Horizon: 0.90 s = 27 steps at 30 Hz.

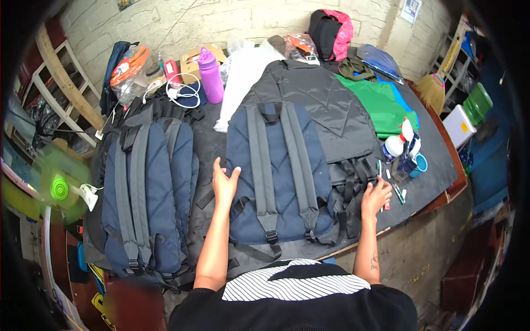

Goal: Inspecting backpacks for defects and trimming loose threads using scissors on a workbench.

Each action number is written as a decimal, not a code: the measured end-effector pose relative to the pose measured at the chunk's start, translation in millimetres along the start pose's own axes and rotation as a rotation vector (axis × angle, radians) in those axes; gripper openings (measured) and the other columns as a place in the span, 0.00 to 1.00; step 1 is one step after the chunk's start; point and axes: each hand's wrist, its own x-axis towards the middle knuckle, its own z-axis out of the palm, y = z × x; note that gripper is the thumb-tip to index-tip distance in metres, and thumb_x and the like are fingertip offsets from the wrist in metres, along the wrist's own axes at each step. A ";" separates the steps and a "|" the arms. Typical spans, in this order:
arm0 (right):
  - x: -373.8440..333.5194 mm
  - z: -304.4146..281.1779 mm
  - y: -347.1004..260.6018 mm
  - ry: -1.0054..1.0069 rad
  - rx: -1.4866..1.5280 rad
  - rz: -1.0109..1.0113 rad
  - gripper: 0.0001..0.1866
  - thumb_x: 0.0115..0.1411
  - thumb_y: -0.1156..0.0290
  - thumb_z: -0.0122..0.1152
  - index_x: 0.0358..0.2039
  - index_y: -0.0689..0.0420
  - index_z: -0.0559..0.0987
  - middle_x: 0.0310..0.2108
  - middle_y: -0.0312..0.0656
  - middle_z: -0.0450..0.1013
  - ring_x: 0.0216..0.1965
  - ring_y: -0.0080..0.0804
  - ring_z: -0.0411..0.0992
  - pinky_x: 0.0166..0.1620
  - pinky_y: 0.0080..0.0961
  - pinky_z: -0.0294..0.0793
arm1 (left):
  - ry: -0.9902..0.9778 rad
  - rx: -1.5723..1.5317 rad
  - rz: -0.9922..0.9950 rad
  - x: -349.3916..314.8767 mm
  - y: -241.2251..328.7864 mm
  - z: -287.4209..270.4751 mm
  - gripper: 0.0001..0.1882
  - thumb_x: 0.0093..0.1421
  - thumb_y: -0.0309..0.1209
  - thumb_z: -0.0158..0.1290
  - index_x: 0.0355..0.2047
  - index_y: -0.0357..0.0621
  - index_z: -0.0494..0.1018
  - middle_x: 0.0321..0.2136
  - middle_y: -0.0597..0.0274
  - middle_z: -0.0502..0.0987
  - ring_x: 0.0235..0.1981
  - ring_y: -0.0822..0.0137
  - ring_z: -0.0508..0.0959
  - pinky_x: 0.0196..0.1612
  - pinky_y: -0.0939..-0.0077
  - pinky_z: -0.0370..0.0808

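Note:
A navy backpack [284, 165] with grey shoulder straps lies flat in front of me, straps up. My left hand [224, 185] is at its left edge, thumb and fingers apart, holding nothing. To the right of the backpack, my right hand [376, 198] hovers over or rests on the table's right side, its fingers loosely bent and apart. Beside its fingertips lies a thin teal-and-white pen-like tool [379, 167]; part of what lies under this hand is hidden. Black webbing straps [353, 179] hang next to it. A teal-handled small tool [398, 193] lies just to its right.
More navy backpacks [132, 193] are stacked at left. Behind lie a large black quilted piece [326, 105], green fabric [370, 105] and white sheeting [248, 77]. A purple bottle [210, 77], spray bottle [395, 144] and blue cup [419, 165] stand around. A green fan [59, 187] blurs at far left.

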 end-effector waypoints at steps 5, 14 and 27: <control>-0.4 -9.7 -61.5 -0.193 0.353 -0.306 0.11 0.56 0.65 0.58 0.37 0.55 0.76 0.39 0.43 0.68 0.44 0.47 0.62 0.47 0.41 0.61 | -0.308 -0.504 -0.044 4.9 -6.9 5.2 0.25 0.53 0.29 0.59 0.49 0.30 0.67 0.41 0.51 0.76 0.42 0.68 0.74 0.46 0.77 0.69; 21.6 -18.4 -162.2 -0.693 0.402 -0.222 0.30 0.50 0.44 0.61 0.36 0.63 0.79 0.41 0.49 0.69 0.46 0.49 0.61 0.52 0.41 0.58 | -0.331 -0.569 0.201 -24.5 25.8 -57.0 0.19 0.56 0.20 0.52 0.50 0.33 0.68 0.43 0.63 0.75 0.45 0.73 0.72 0.51 0.79 0.66; -46.2 -17.0 -267.0 -1.563 1.674 -0.071 0.47 0.55 0.35 0.49 0.66 0.51 0.47 0.60 0.50 0.56 0.60 0.42 0.55 0.59 0.44 0.54 | 0.144 0.040 0.553 -102.9 152.8 -212.6 0.16 0.53 0.22 0.53 0.42 0.26 0.71 0.47 0.44 0.72 0.48 0.56 0.73 0.53 0.69 0.67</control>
